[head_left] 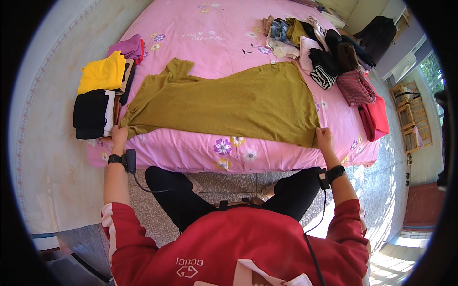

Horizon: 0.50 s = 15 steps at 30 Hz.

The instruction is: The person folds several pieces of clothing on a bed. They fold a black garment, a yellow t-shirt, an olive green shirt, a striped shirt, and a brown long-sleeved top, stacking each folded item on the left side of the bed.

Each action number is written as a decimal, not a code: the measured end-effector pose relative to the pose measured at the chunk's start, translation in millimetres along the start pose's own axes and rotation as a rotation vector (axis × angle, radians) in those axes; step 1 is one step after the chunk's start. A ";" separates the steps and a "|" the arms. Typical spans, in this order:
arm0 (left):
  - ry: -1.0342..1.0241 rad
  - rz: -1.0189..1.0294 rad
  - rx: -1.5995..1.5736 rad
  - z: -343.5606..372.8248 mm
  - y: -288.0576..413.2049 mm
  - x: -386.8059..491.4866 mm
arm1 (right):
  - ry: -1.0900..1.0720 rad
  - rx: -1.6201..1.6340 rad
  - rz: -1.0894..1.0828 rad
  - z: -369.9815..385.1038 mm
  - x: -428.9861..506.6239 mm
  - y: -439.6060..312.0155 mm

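An olive-green short-sleeved garment (222, 103), long like a dress, lies spread sideways across the pink flowered bedspread (200, 157). Its sleeves and neck end are on the left and its wide hem is on the right. At the left end, near the neck and lower sleeve, my left hand (120, 135) pinches the cloth. The lower corner of the hem is gripped by my right hand (325, 139). Both hands rest near the front edge of the bed, and each wrist wears a black strap with a small device and a cable.
Folded clothes, including a yellow one (101, 73) and a black one (90, 111), are stacked at the left. At the right lie loose and rolled clothes, among them a striped piece (354, 87) and a red folded one (375, 118). Wooden shelving (411, 114) stands beyond.
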<state>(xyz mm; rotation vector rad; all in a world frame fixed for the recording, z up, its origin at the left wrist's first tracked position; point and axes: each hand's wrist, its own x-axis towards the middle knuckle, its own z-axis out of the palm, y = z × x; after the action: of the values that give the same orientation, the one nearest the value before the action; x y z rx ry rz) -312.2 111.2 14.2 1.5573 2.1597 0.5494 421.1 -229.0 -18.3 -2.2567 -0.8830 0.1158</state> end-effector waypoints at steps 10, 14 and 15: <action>0.033 1.140 0.088 144.7 214.5 -168.5 | -0.163 -0.180 -0.280 69.7 183.6 -74.9; -0.097 1.249 0.096 193.9 262.4 -201.8 | -0.207 -0.144 -0.263 114.5 229.2 -103.5; -0.120 1.262 0.114 200.6 267.0 -205.6 | -0.229 -0.164 -0.195 124.5 234.1 -107.4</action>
<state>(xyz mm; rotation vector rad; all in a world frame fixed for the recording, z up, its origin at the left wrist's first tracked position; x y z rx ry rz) 66.3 8.4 13.2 2.8057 0.8847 0.6330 500.0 45.6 -5.3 -2.3239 -1.2703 0.2230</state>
